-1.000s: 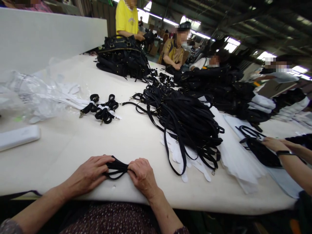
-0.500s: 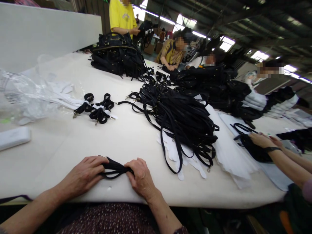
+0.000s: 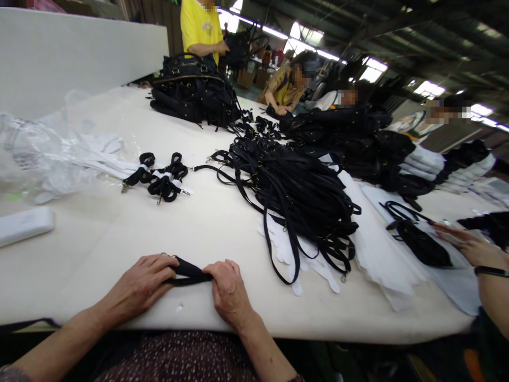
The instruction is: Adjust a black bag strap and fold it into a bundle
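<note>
Between my two hands, low over the near part of the white table, stretches a folded black strap point(image 3: 190, 271). My left hand point(image 3: 146, 281) grips one end, where a small metal ring or clasp peeks out by the fingers. At the other end my right hand point(image 3: 228, 291) pinches the strap's folds between thumb and fingers. Farther off lie wrapped black strap bundles point(image 3: 167, 178) with metal clips and white bands. A large heap of loose black straps point(image 3: 290, 185) spreads to the right, partly over white paper strips point(image 3: 280, 246).
Clear plastic bags point(image 3: 43, 154) and a white oblong object point(image 3: 24, 225) are at left. Black bags point(image 3: 194, 90) stack at the back. At right, a co-worker's hand point(image 3: 473, 244) is near a small black bag point(image 3: 423, 244). Other people work across the white table point(image 3: 99, 276).
The strap's folds between my hands have drawn closer together; my hands stay nearly in place. At right, the co-worker's hands have moved off the small black bag, which lies flat.
</note>
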{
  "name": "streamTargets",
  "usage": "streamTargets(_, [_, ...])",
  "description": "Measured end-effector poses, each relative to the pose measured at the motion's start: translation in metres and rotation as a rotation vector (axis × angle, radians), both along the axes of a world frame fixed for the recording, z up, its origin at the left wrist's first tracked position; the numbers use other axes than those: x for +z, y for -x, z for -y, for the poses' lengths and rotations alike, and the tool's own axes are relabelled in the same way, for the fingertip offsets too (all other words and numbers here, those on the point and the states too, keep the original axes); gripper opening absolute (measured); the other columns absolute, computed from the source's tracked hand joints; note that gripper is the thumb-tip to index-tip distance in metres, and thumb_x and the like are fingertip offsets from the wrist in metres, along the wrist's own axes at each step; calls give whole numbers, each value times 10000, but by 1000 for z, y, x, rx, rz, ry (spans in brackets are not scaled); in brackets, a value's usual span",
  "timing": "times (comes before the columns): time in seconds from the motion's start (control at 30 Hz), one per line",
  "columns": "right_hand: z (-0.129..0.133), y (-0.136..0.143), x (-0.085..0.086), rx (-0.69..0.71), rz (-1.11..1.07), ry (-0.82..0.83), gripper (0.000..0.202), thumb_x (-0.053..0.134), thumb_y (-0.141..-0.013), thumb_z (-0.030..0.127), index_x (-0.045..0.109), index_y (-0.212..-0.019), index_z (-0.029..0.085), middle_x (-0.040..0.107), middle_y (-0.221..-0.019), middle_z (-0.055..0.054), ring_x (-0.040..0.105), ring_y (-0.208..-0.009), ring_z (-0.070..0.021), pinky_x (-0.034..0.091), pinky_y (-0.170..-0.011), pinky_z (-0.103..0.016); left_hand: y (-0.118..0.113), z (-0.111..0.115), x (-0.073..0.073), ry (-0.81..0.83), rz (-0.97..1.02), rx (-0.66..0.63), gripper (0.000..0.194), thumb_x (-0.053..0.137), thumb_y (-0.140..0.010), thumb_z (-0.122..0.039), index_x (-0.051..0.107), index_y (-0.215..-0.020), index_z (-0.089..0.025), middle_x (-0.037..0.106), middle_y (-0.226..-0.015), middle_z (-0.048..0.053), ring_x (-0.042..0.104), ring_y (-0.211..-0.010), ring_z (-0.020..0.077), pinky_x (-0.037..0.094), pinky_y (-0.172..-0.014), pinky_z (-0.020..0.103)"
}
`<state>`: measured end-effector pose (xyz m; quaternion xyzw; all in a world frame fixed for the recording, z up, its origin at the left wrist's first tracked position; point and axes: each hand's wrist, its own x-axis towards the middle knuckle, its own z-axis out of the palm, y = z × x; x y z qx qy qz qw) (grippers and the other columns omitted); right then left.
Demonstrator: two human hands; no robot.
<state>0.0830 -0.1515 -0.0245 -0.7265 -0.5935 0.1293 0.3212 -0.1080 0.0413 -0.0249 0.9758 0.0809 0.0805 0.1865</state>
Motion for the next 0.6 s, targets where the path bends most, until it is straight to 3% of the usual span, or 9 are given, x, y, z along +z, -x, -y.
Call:
streamTargets(0.1, [-1, 1, -1, 16, 6, -10, 433, 434, -805, 13, 536, -1163, 234, 679, -1090, -39, 553, -1080, -210, 297, -1044, -419, 3, 0, -3, 12, 5, -12, 171, 542, -925, -264, 591, -1088, -284, 624, -1265, 23, 553, -1180, 236, 435, -992, 415])
streamTargets(0.17, [-2, 1, -2, 14, 11, -16, 430, 428, -806, 11, 538, -1159, 230, 682, -1082, -39, 555, -1070, -208, 298, -1032, -414, 7, -1, -1, 37, -14, -10, 312, 549, -924, -283, 523, -1234, -283, 594, -1330, 39, 518, -1244, 240, 416, -1040, 418])
streamTargets(0.3, [-2, 2, -4, 6, 24, -30, 466, 428, -776, -8, 537, -1161, 231, 684, -1095, -37, 552, -1083, -209, 285, -1038, -418, 11, -3, 15, 80, -55, 46, 668, 563, -921, -417, 244, -1491, -277, 380, -1554, 79, 347, -1419, 257, 330, -1150, 422])
streamTargets(0.4, [-1, 2, -4, 8, 29, -39, 491, 431, -765, -15, 532, -1178, 232, 685, -1105, -38, 551, -1098, -210, 287, -1041, -420, 1, 1, 24, 53, -74, 29, 789, 576, -892, -508, 168, -1531, -287, 287, -1609, 95, 287, -1456, 298, 303, -1163, 464])
streamTargets(0.5, [0, 3, -4, 5, 34, -36, 494, 435, -771, -15, 534, -1184, 236, 686, -1104, -39, 554, -1104, -208, 292, -1044, -422, -19, 10, 20, -4, -91, -25, 820, 604, -850, -564, 220, -1524, -301, 400, -1556, 98, 333, -1430, 333, 253, -1162, 542])
streamTargets(0.6, [-1, 1, -5, 17, 29, -26, 461, 454, -805, 0, 533, -1190, 241, 687, -1108, -34, 560, -1103, -201, 301, -1040, -416, -34, 15, 8, -18, -85, -2, 619, 595, -884, -472, 393, -1446, -311, 560, -1413, 78, 466, -1324, 305, 253, -1142, 550])
